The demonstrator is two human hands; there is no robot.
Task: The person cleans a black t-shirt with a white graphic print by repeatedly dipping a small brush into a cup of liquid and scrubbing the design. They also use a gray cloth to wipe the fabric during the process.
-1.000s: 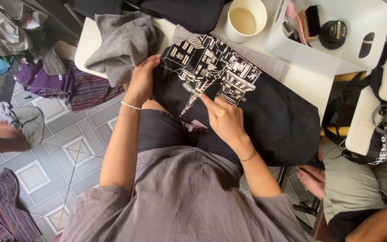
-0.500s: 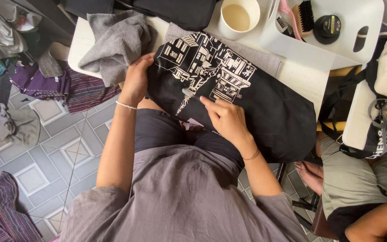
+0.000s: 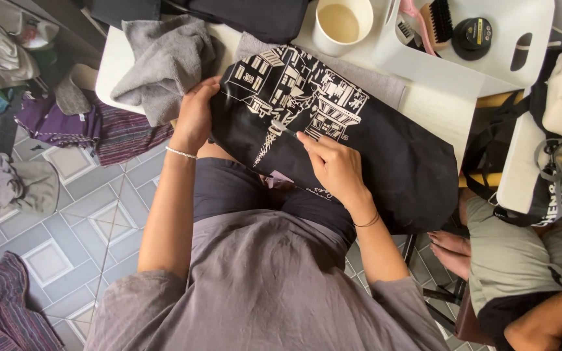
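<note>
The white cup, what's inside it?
The round white cup holds a pale beige liquid, filling it part way. Whatever may sit at the bottom is hidden beneath that cloudy liquid. Neither of the hands touches it.

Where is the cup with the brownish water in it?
In the head view, the white cup stands at the top middle of the white table, just beyond the black printed bag and left of the white tray holding brushes.
</note>
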